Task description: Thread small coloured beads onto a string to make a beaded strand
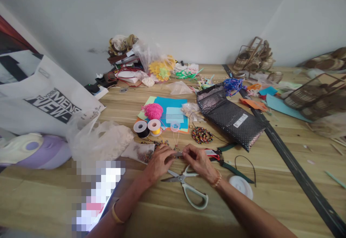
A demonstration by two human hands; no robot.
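My left hand (161,159) and my right hand (198,160) are close together above the table, thumbs and fingers pinched. What they pinch is too small to make out. A thin grey strip shows between the fingertips. Pale thread runs from a clear pink spool (175,125) down to a few beads (176,147) just behind the hands. A bag of small mixed beads (143,153) lies beside my left hand, partly covered by it. White-handled scissors (183,180) lie with blades parted below the hands. Beside my right wrist are dark-green-handled pliers (227,162), partly hidden.
Behind the hands are black (141,129) and yellow thread spools (155,127), pink yarn (152,111), a coiled bead string (202,135) and a black bubble mailer (232,117). A white spool (241,186) lies right. Plastic bags (100,137) and a lit screen (101,198) are left.
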